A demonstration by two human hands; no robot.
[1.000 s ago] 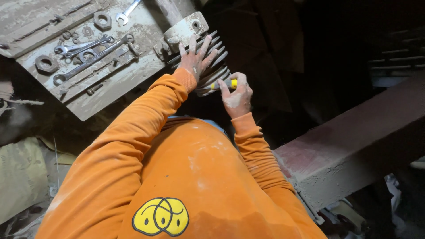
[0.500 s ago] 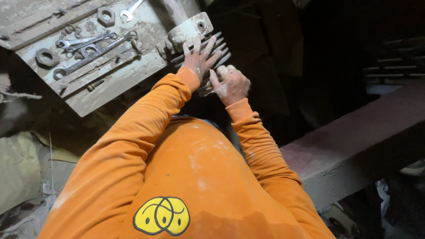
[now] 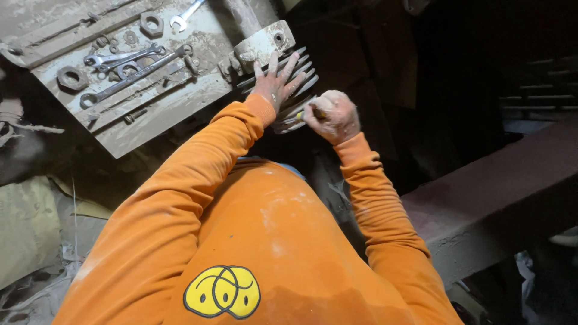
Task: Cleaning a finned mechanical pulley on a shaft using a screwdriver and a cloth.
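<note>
My left hand (image 3: 274, 82) lies flat with fingers spread on a dusty finned metal housing (image 3: 301, 75), which looks like a motor casing with ribs. My right hand (image 3: 331, 115) is closed around a small tool with a yellow handle (image 3: 299, 116), its tip against the lower fins of the housing. Both arms wear orange sleeves, and dust covers both hands. Above the fins sits a pale metal flange (image 3: 262, 42) with a bolt hole.
A dirty metal plate (image 3: 150, 114) at upper left carries several wrenches (image 3: 129, 72), large nuts (image 3: 150, 24) and bolts. A heavy reddish steel beam (image 3: 500, 192) runs across the right. Crumpled sacks (image 3: 27, 222) lie at the lower left. The upper right is dark.
My right hand has turned over and closed more tightly on the yellow-handled tool, pressing it toward the fins. The left hand stays spread on the housing.
</note>
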